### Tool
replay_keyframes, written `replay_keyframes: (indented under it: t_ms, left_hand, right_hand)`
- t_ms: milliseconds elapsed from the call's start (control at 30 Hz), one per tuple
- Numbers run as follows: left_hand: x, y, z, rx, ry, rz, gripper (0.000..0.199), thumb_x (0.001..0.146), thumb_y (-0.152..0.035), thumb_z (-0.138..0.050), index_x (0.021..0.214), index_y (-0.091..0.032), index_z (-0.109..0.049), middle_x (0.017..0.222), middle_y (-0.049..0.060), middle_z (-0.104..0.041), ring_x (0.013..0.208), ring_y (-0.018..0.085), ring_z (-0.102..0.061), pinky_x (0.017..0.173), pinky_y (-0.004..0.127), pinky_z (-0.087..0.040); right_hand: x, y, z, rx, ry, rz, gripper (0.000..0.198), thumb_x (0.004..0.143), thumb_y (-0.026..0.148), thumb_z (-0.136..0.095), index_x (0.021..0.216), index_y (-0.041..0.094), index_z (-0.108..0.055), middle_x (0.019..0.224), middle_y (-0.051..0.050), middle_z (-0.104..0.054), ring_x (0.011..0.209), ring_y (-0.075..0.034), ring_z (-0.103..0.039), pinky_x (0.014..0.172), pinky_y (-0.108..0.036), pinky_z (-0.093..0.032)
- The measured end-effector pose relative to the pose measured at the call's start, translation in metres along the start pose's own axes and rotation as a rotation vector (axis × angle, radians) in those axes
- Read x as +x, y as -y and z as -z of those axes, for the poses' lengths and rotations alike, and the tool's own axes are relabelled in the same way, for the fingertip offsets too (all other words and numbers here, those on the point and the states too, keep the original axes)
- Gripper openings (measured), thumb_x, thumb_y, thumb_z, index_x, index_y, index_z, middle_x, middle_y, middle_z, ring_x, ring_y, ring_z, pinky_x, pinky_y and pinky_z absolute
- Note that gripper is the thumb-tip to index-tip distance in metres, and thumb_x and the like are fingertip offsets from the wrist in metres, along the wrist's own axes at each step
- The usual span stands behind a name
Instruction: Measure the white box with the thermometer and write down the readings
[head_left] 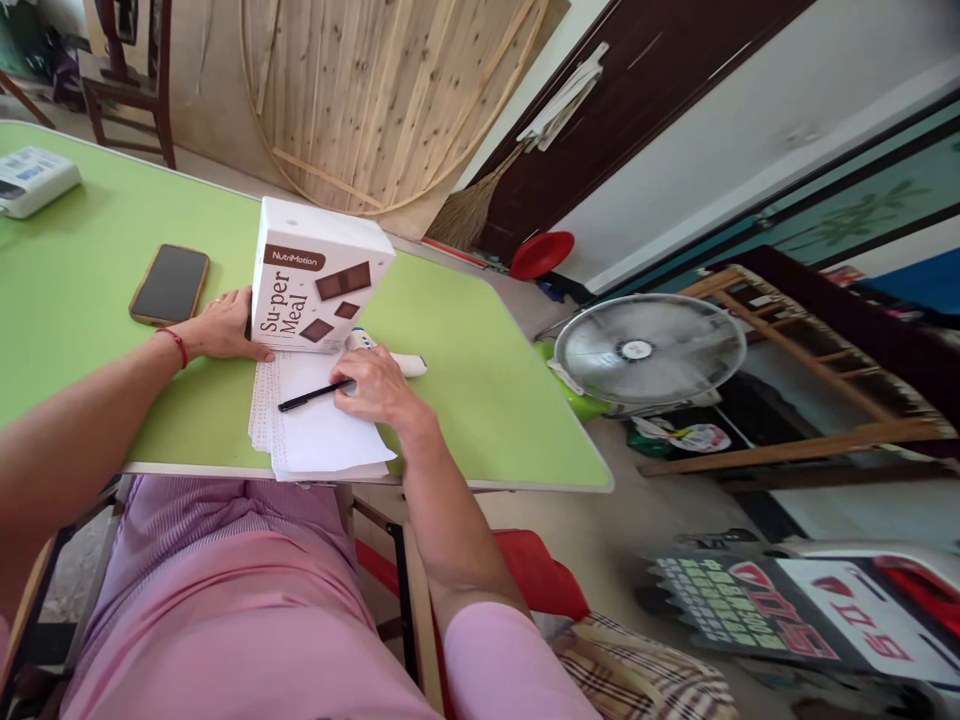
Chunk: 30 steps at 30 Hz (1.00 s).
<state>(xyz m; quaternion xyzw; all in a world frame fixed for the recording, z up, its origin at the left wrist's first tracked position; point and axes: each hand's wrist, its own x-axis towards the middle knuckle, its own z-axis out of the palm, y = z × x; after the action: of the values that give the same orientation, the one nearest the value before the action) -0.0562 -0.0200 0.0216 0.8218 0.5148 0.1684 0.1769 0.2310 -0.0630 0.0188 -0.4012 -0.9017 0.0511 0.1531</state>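
A white box [322, 275] with "NutriMotion Su-per Meal" and brown squares printed on it stands upright on the green table [480, 390]. My left hand [225, 325] lies against the box's left side, its thumb stretched along the lower front corner and some fingertips hidden by the box. Sheets of white paper [322, 440] are stacked in front, partly fanned out at the left. Over the sheets, my right hand [379, 385] is closed around a black pen [300, 400] that points left. Just behind that hand is a white device [410, 365], partly covered by it.
Left of the box lies a phone [171, 285] in a brown case. A white device [34, 180] sits at the table's far left. Beyond the right edge are a fan [649, 350], a wooden rack [810, 450] and a red basin [541, 255]. A chair [127, 80] stands behind.
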Motion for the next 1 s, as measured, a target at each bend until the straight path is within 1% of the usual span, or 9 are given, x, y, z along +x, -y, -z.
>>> replay_keyframes:
  t_ms: [100, 267, 367, 433, 500, 633, 733, 900, 1000]
  left_hand:
    - [0.000, -0.005, 0.004, 0.001, 0.034, 0.080, 0.125, 0.055, -0.076, -0.071, 0.156, -0.012, -0.035, 0.152, 0.022, -0.045, 0.139, 0.050, -0.042, 0.119, 0.053, -0.035]
    - [0.002, -0.002, 0.002, -0.012, 0.028, 0.094, 0.128, 0.053, -0.079, -0.071, 0.156, -0.012, -0.033, 0.153, 0.022, -0.044, 0.140, 0.050, -0.041, 0.120, 0.053, -0.033]
    - [0.004, 0.003, -0.001, -0.021, 0.016, 0.103, 0.127, 0.052, -0.079, -0.072, 0.153, -0.012, -0.037, 0.150, 0.023, -0.047, 0.138, 0.052, -0.043, 0.118, 0.057, -0.034]
    - [0.005, 0.005, -0.002, -0.032, 0.001, 0.118, 0.126, 0.049, -0.079, -0.075, 0.150, -0.012, -0.041, 0.147, 0.024, -0.049, 0.137, 0.054, -0.043, 0.116, 0.059, -0.035]
    - [0.006, 0.006, -0.002, -0.040, -0.006, 0.129, 0.127, 0.047, -0.078, -0.076, 0.149, -0.011, -0.042, 0.146, 0.024, -0.050, 0.137, 0.054, -0.042, 0.116, 0.058, -0.035]
    - [0.006, 0.007, -0.001, -0.034, 0.003, 0.105, 0.129, 0.049, -0.079, -0.075, 0.151, -0.007, -0.040, 0.148, 0.025, -0.047, 0.140, 0.052, -0.040, 0.119, 0.056, -0.033]
    - [0.007, 0.008, -0.001, -0.051, -0.010, 0.077, 0.126, 0.050, -0.077, -0.076, 0.150, -0.008, -0.041, 0.150, 0.025, -0.047, 0.141, 0.051, -0.039, 0.119, 0.057, -0.032]
    - [0.011, 0.012, -0.003, -0.066, -0.034, 0.074, 0.123, 0.048, -0.074, -0.082, 0.148, -0.012, -0.044, 0.148, 0.022, -0.050, 0.140, 0.052, -0.040, 0.118, 0.058, -0.032]
    - [0.014, 0.017, -0.005, -0.120, -0.061, 0.070, 0.127, 0.046, -0.068, -0.087, 0.149, -0.012, -0.042, 0.149, 0.023, -0.048, 0.141, 0.051, -0.040, 0.118, 0.057, -0.032]
  right_hand:
    - [0.003, 0.003, 0.002, -0.024, 0.031, -0.019, 0.013, 0.071, 0.010, -0.063, 0.074, 0.020, -0.072, 0.087, -0.006, -0.075, 0.091, -0.026, -0.064, 0.088, -0.044, -0.041]
    - [0.005, 0.011, 0.007, -0.043, 0.093, -0.066, 0.015, 0.076, 0.011, -0.061, 0.079, 0.018, -0.073, 0.092, -0.009, -0.075, 0.092, -0.025, -0.063, 0.087, -0.041, -0.043]
    - [0.005, 0.015, 0.008, -0.036, 0.108, -0.110, 0.016, 0.077, 0.010, -0.060, 0.082, 0.018, -0.073, 0.095, -0.009, -0.074, 0.093, -0.024, -0.063, 0.082, -0.037, -0.046]
    - [0.005, 0.016, 0.008, -0.020, 0.108, -0.130, 0.016, 0.077, 0.009, -0.060, 0.082, 0.019, -0.072, 0.096, -0.009, -0.074, 0.093, -0.024, -0.064, 0.079, -0.035, -0.047]
    - [0.006, 0.016, 0.007, -0.002, 0.103, -0.137, 0.016, 0.077, 0.009, -0.059, 0.082, 0.018, -0.072, 0.097, -0.009, -0.074, 0.093, -0.024, -0.065, 0.078, -0.034, -0.047]
    - [0.007, 0.011, 0.006, 0.042, 0.091, -0.130, 0.015, 0.075, 0.010, -0.060, 0.079, 0.019, -0.072, 0.093, -0.008, -0.073, 0.087, -0.021, -0.064, 0.075, -0.033, -0.047]
    - [0.008, 0.004, 0.004, 0.104, 0.083, -0.130, 0.014, 0.074, 0.011, -0.061, 0.078, 0.019, -0.072, 0.091, -0.006, -0.073, 0.082, -0.019, -0.063, 0.075, -0.031, -0.047]
    - [0.008, -0.007, -0.001, 0.194, 0.050, -0.109, 0.013, 0.072, 0.012, -0.062, 0.076, 0.019, -0.072, 0.090, -0.005, -0.072, 0.079, -0.017, -0.062, 0.074, -0.030, -0.047]
    - [0.008, -0.008, -0.003, 0.207, 0.031, -0.107, 0.012, 0.072, 0.012, -0.063, 0.075, 0.019, -0.072, 0.088, -0.004, -0.072, 0.077, -0.017, -0.061, 0.072, -0.030, -0.046]
